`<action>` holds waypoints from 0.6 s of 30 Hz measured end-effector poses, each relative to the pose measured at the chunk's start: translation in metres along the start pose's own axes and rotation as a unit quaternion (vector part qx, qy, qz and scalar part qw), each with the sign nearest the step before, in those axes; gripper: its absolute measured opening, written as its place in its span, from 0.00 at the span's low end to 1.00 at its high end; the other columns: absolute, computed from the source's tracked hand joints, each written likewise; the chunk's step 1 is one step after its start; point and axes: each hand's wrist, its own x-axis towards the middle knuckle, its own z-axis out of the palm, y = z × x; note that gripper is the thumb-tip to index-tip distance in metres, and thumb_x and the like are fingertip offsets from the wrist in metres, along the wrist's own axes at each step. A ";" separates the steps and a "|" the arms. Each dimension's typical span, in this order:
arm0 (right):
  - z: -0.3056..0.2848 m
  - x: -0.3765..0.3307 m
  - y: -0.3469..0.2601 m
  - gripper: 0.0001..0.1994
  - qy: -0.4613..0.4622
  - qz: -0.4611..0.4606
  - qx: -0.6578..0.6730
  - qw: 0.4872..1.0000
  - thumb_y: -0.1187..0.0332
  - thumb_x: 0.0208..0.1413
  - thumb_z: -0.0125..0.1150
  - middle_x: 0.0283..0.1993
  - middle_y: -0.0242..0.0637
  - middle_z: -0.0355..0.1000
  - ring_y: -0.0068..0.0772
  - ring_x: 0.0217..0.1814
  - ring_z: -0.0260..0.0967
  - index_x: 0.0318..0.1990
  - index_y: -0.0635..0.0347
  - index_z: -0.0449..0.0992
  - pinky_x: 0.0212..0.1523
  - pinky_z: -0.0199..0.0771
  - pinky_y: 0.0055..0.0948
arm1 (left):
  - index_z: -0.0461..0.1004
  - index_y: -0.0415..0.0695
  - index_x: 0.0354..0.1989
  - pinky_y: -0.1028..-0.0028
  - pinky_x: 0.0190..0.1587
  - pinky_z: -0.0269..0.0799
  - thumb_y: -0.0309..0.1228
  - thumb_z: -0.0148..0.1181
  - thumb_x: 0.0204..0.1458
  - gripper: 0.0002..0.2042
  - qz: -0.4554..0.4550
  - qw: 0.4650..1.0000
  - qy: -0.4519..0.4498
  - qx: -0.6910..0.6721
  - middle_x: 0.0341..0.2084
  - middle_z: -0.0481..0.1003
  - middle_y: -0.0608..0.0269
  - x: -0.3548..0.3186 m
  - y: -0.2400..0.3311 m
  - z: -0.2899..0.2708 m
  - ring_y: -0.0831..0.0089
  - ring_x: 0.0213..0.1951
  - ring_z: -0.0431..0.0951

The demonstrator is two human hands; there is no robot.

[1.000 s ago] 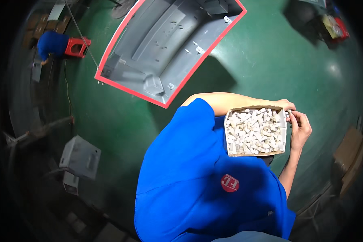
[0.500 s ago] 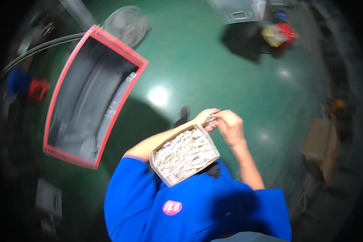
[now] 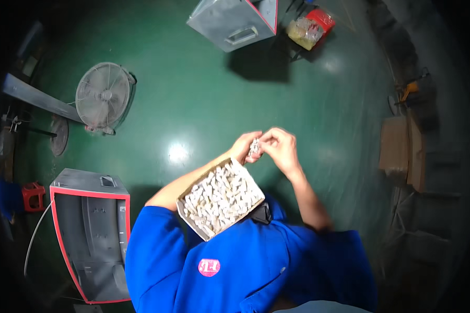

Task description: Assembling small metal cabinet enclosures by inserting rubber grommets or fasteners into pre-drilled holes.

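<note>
view has swung since a moment ago; box now rests at chest, 6 o'clock. left hand and right hand both pinch one small part just above it, at 12 o'clock of box.

- i'm standing in a factory workshop, on a glossy green painted floor.
- left of me sits a grey metal cabinet shell with red trim; another one lies far ahead of it.
- a pedestal fan stands beyond the near cabinet.
- cardboard boxes are stacked well to its right.
</note>
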 end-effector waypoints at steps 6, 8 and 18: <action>0.000 -0.012 0.025 0.04 -0.076 0.085 0.186 0.976 0.74 0.51 0.61 0.27 0.32 0.76 0.18 0.27 0.73 0.33 0.65 0.78 0.25 0.67 0.16 | 0.66 0.43 0.35 0.85 0.10 0.45 0.47 0.39 0.60 0.19 0.019 0.998 -0.035 -0.045 0.18 0.67 0.63 -0.015 -0.017 -0.009 0.82 0.13 0.59; 0.004 -0.023 0.026 0.04 -0.083 0.078 0.162 0.980 0.74 0.51 0.61 0.28 0.31 0.76 0.17 0.27 0.73 0.34 0.64 0.78 0.25 0.66 0.16 | 0.67 0.42 0.37 0.85 0.10 0.45 0.47 0.39 0.60 0.20 0.020 0.998 -0.049 -0.044 0.19 0.68 0.62 -0.021 -0.027 -0.012 0.82 0.13 0.59; -0.012 0.030 -0.007 0.06 -0.193 -0.042 0.121 0.973 0.76 0.48 0.63 0.30 0.28 0.73 0.13 0.28 0.66 0.35 0.64 0.79 0.27 0.63 0.14 | 0.69 0.41 0.33 0.84 0.10 0.46 0.45 0.42 0.59 0.18 0.112 0.991 0.000 -0.075 0.19 0.70 0.60 -0.049 -0.011 -0.003 0.82 0.11 0.58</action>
